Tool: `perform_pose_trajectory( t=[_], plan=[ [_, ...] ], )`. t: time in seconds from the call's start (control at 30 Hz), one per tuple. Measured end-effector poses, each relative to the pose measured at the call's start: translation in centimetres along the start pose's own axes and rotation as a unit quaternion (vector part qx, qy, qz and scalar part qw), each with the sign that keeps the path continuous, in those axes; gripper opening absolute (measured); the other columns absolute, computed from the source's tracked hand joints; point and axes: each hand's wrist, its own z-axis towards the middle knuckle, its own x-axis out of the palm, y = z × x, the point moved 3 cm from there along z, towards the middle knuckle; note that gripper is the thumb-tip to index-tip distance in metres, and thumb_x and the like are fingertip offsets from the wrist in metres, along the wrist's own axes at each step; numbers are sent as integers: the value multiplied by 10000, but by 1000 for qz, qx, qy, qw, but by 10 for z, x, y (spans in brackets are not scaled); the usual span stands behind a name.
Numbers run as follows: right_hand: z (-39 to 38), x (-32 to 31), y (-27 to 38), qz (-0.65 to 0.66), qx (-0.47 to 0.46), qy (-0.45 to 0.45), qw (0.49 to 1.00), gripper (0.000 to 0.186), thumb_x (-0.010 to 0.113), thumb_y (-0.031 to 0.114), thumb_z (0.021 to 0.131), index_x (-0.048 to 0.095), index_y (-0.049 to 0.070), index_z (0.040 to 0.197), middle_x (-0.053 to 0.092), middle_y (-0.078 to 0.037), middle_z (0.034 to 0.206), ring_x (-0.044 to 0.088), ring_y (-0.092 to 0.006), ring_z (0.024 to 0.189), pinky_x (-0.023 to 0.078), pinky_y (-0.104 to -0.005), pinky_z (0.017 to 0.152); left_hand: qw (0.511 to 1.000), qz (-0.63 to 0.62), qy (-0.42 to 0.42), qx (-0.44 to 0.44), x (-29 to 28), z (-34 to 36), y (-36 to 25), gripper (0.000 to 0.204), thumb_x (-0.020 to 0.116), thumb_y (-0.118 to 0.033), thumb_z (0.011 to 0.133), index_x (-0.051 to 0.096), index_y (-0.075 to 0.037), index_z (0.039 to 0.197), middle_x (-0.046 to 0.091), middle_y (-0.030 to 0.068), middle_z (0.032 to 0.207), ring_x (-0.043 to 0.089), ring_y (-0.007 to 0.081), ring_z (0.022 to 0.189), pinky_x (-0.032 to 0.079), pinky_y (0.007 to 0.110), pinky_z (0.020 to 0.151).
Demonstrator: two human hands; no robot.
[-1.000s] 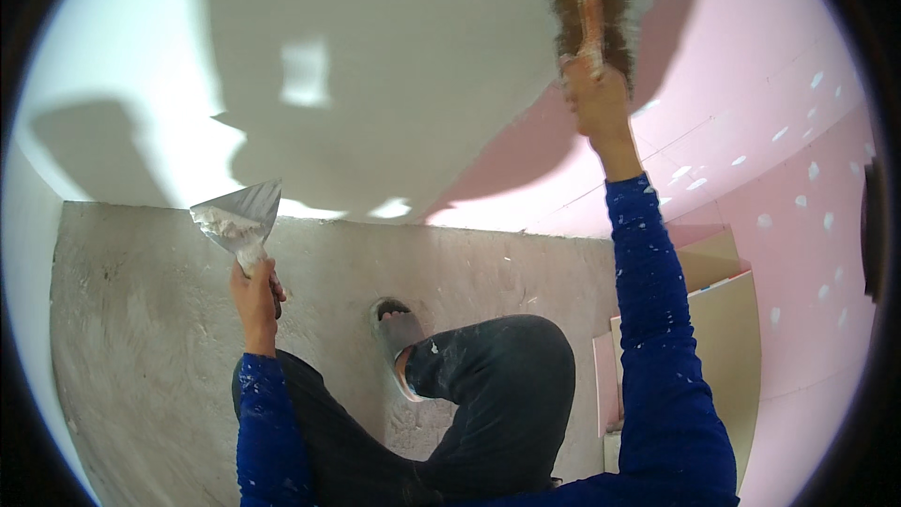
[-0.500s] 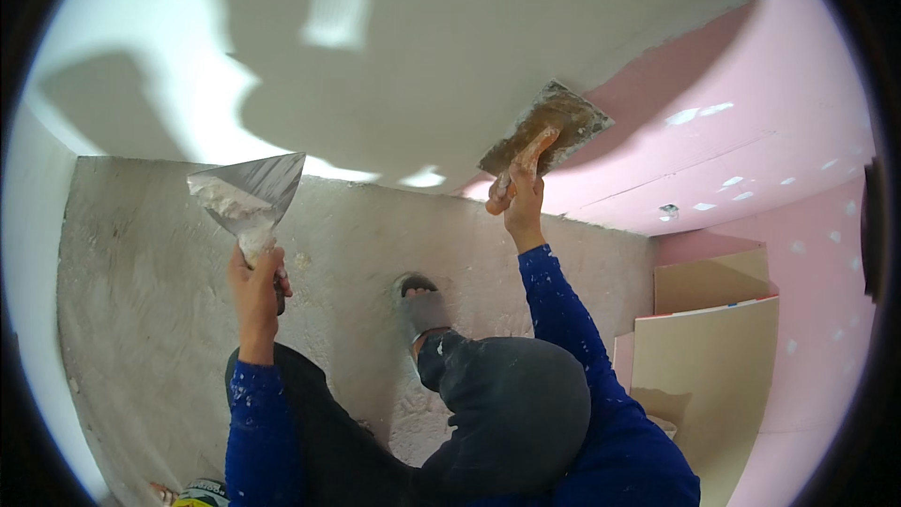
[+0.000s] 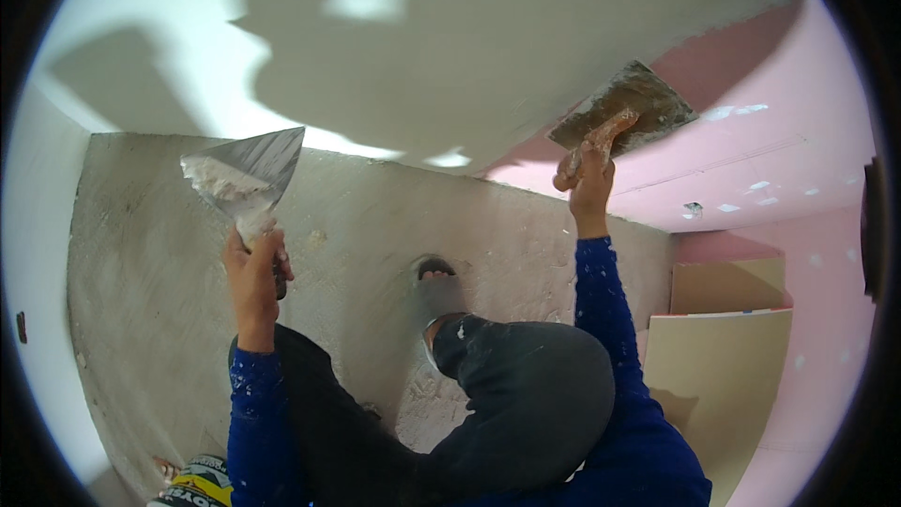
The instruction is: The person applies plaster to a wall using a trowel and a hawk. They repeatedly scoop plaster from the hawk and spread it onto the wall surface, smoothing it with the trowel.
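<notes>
My left hand [image 3: 255, 277] is closed round the handle of a wide triangular putty knife [image 3: 267, 161], held up over the floor. A lump of pale plaster [image 3: 222, 180] sits on its blade and more is smeared toward the handle. On the right, my right hand [image 3: 591, 186] grips the orange handle of a rectangular plastering trowel [image 3: 648, 99]. Its plate is against or very close to the wall, where the grey coat [image 3: 488, 47] meets the pink board [image 3: 732, 66]. Whether its whole face touches cannot be told.
Cut boards [image 3: 718, 376] lean against the pink wall at the right. A white side wall [image 3: 47, 225] stands at the left. A dark, yellow-banded bucket [image 3: 202, 483] is at the lower left. My sandalled foot [image 3: 436, 286] rests on the rough grey floor [image 3: 178, 253].
My right hand has carried the trowel right and slightly up along the wall, onto the edge of the pink board. The left hand with the putty knife has barely moved.
</notes>
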Motion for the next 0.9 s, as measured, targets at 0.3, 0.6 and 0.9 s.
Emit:
perform_pose_trajectory(
  t=[0.3,0.6,0.9],
  plan=[
    [-27,56,-123,-705,21,254,662,358,599,329,820,696,-11,874,695,-240,862,687,-395,777,546,-506,738,1000,-4,-28,-14,1,-1,-1,233,645,-170,849,569,-25,1015,524,6,678,496,96,501,427,249,440],
    [7,63,-133,-726,-15,179,664,379,605,377,840,694,9,836,699,-206,803,689,-370,710,552,-488,679,998,10,-53,-10,-24,-8,-10,307,639,-224,852,558,-41,1086,520,7,701,500,94,520,429,248,443],
    [22,89,11,-644,-80,100,755,358,618,385,841,677,35,792,679,-222,785,668,-404,748,526,-503,691,998,-43,-45,0,-3,-3,-10,239,643,-184,854,555,-28,1012,525,13,682,507,94,510,435,244,439]
  ],
)
